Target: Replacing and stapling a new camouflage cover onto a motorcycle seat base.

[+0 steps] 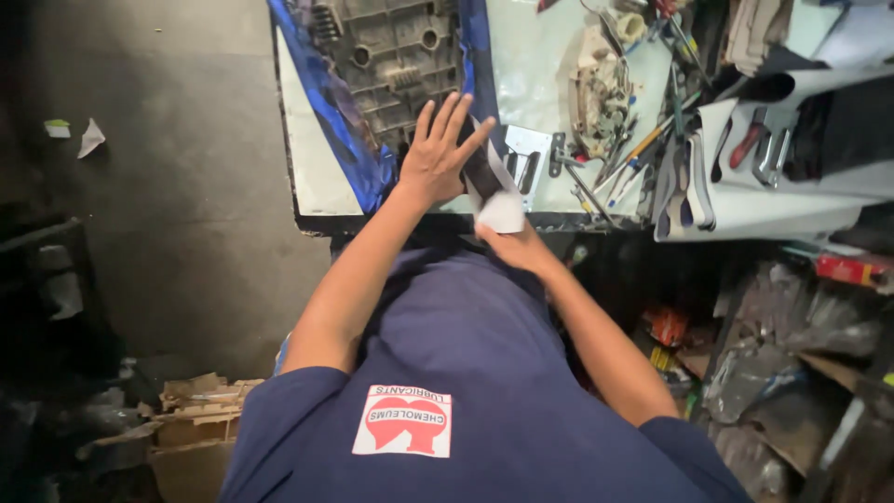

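My left hand (438, 154) lies flat with its fingers spread on the near edge of a grey ribbed plastic panel (391, 56), which is edged with blue film (340, 112). It holds nothing. Just to the right, my right hand (517, 247) grips a folded white cloth or paper (501, 207) at the front edge of the workbench (312, 182). A small dark object (480, 168) sits between the white piece and my left hand; what it is I cannot tell.
A metal bracket (523, 163), a cream-coloured mechanism (601, 88), screwdrivers (638, 149) and red-handled pliers (748, 142) crowd the bench's right side. Cluttered shelves (792, 354) stand at lower right. Torn cardboard (196, 410) and paper scraps (90, 138) lie on the dark floor at left.
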